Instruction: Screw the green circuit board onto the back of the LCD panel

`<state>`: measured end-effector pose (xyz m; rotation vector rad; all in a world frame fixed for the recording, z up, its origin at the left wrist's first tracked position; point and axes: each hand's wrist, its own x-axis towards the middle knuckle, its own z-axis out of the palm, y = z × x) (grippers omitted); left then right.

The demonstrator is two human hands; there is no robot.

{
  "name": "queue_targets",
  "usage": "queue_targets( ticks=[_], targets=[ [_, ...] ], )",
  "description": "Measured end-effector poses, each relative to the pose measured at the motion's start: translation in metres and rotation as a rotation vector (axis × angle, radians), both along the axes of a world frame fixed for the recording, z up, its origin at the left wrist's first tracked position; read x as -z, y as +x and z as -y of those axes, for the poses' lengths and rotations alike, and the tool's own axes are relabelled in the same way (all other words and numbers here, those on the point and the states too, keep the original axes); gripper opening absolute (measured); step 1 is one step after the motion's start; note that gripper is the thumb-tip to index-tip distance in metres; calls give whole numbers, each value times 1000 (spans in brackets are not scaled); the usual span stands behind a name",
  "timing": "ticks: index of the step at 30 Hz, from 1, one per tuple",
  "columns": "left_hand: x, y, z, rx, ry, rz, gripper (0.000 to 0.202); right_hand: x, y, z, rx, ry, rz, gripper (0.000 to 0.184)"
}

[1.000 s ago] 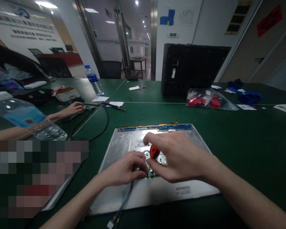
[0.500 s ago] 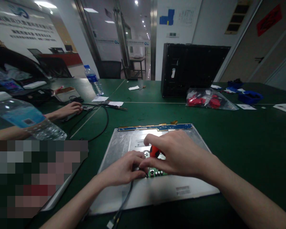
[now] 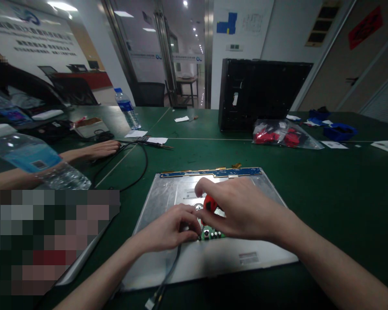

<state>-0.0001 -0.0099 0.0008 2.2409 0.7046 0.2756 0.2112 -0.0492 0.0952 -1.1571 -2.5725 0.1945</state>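
Screen panel (image 3: pixel 213 258) flat on the green desk (image 3: pixel 187 157), metal back up, straight in front of the worker. Green circuit board (image 3: pixel 210 232) sits around the middle of it, mostly hidden by the hands. Blue strip (image 3: pixel 210 173) runs along the far edge, printed label (image 3: pixel 248 257) on the near part.

Right hand (image 3: pixel 242 209) is over the board, fingers clamped on a red-and-black screwdriver handle (image 3: pixel 210 203). Can't make out the tip. Left hand (image 3: pixel 173 228) is down at the board's near-left corner, thumb and fingers bent close to a small black part (image 3: pixel 199 237); can't tell from here if they're pinching it. Dark cable (image 3: pixel 173 268) comes out below that hand and crosses the panel's near edge, white plug (image 3: pixel 149 303) on the end.

Further back on the left: soldering iron (image 3: pixel 158 144), near a co-worker's hand (image 3: pixel 103 149). Back right: clear bag (image 3: pixel 305 140) with red pieces (image 3: pixel 267 137), beside a big black case (image 3: pixel 261 92).
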Motion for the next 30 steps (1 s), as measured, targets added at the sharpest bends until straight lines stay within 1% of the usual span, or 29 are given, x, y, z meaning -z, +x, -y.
queue_targets(
  ticks=[4, 8, 10, 12, 16, 20, 22, 25, 27, 30],
  targets=[
    [3, 0, -1, 23, 7, -3, 7, -1, 0, 3, -44, -19, -40, 25],
    [3, 0, 0, -7, 22, 14, 3, 2, 0, 1, 1, 34, 24, 27],
    [2, 1, 0, -3, 16, 34, 3, 2, 0, 0, 11, 46, 33, 23],
    [1, 1, 0, 6, 16, 48, 2, 2, 0, 1, -20, 23, 8, 19],
    [2, 1, -1, 9, 27, 30, 4, -1, 0, 4, -71, -14, -50, 24],
    [5, -2, -1, 2, 30, -4, 3, 0, 0, 2, -30, 22, -1, 25],
    [5, -2, -1, 5, 32, 3, 2, 1, 0, 1, -27, 29, 7, 20],
    [5, -2, 0, -21, 36, 22, 2, 2, 0, 0, -82, -4, -29, 13],
    [5, -1, 1, -28, 31, 27, 2, 1, 0, 1, -110, -25, -48, 11],
    [4, 0, 1, -14, 20, 14, 2, 1, 0, 1, -102, -21, -57, 10]
  ],
)
